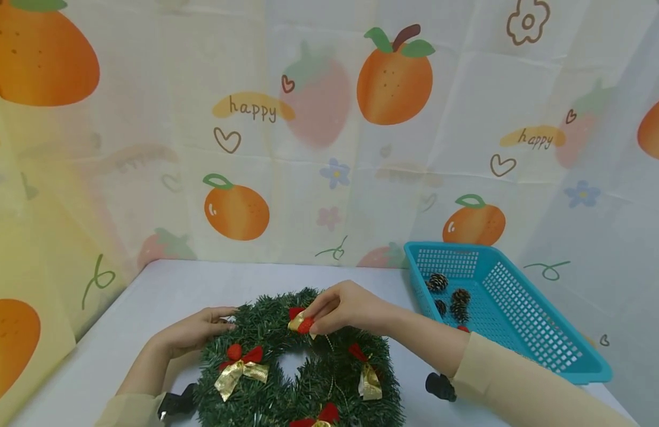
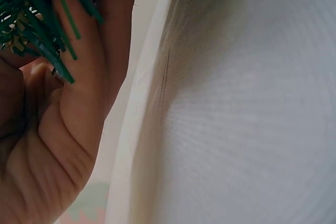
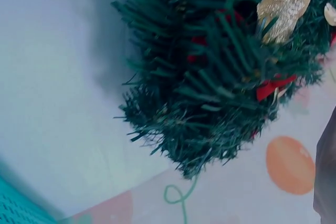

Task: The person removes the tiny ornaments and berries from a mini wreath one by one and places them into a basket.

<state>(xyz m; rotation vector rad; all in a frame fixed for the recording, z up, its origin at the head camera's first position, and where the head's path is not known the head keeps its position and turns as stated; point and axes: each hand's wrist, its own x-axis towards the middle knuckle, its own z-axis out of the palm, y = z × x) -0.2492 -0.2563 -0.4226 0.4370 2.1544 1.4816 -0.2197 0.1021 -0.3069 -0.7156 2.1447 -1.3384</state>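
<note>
A green tinsel wreath (image 1: 254,326) lies on the white table, with red and gold bows around it. At its upper left edge, my left hand (image 1: 193,333) grips the greenery, fingers bent around the strands in the left wrist view. My right hand (image 1: 346,308) reaches over the top of the wreath and pinches a small red ball (image 1: 305,325) against a red and gold bow (image 1: 295,320). Another red ball (image 1: 234,351) sits above the left bow (image 1: 239,372). The right wrist view shows the wreath's side (image 3: 210,87) and a gold ribbon (image 3: 286,3), not the pinching fingertips.
A blue plastic basket (image 1: 534,314) stands at the right, holding several pine cones (image 1: 459,305) and something red (image 1: 463,328) near its close side. Behind the table (image 1: 201,281) hangs a fruit-print curtain (image 1: 318,178). A black object (image 1: 440,386) is below the right forearm.
</note>
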